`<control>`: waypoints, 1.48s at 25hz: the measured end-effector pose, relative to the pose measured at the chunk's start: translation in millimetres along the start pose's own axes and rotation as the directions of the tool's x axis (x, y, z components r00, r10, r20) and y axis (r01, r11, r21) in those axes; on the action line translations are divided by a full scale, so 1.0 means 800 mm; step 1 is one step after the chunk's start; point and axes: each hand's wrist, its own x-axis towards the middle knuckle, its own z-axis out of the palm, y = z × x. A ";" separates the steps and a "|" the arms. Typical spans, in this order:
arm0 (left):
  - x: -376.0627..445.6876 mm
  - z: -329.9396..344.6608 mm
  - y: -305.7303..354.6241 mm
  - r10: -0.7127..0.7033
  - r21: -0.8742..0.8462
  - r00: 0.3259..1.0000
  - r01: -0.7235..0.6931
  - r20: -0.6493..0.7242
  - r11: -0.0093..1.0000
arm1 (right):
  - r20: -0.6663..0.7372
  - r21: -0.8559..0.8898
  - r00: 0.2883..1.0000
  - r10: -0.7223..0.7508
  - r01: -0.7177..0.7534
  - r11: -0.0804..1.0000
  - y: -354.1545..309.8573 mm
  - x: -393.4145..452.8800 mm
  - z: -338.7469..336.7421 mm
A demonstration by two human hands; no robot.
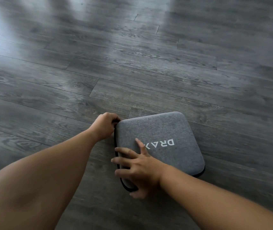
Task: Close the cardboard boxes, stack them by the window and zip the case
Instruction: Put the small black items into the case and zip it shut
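Grey felt-like fabric covers the case (160, 143), which lies flat on the dark wood-plank floor (132, 55), near the person and a little right of centre, with white lettering on its lid partly hidden by a finger. No cardboard boxes and no window show anywhere in view, only a pale glare on the boards at the far left, so whether the boxes are closed and stacked cannot be told from here; the zipping looks to be the step in hand. The left hand (106, 126) sits at the case's far left corner with its fingers curled tight at the edge, seemingly pinching something small and dark there, most likely the zipper pull, though the pull itself is too hidden to confirm. The right hand (137, 165) presses down on the near left part of the lid with fingers spread and straight, holding nothing, steadying the case. The black zipper track (117, 165) along the left side looks slightly gapped below the left hand, which suggests that this side is not yet drawn shut. The right edge appears closed, and the far edge cannot be judged.
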 end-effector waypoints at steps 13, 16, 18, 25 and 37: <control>-0.063 -0.020 -0.030 0.038 0.404 0.989 -0.094 0.146 0.910 | 0.172 -0.126 0.977 0.129 -0.108 0.986 0.027 -0.014 -0.025; -0.061 -0.023 -0.028 0.015 0.422 0.991 -0.071 0.136 0.904 | 0.195 -0.197 0.960 0.201 -0.163 0.967 0.042 -0.039 -0.019; -0.061 -0.023 -0.028 0.010 0.418 0.994 -0.055 0.109 0.907 | 0.188 -0.176 0.941 0.281 -0.250 0.952 0.051 -0.044 -0.019; -0.068 -0.017 -0.020 0.016 0.307 0.999 -0.003 -0.041 0.952 | 0.163 -0.031 0.872 0.462 -0.463 0.886 0.047 -0.009 -0.006; -0.079 -0.017 -0.009 -0.011 0.361 0.997 -0.016 0.072 0.933 | 0.126 -0.005 0.869 0.478 -0.481 0.877 0.035 0.036 -0.022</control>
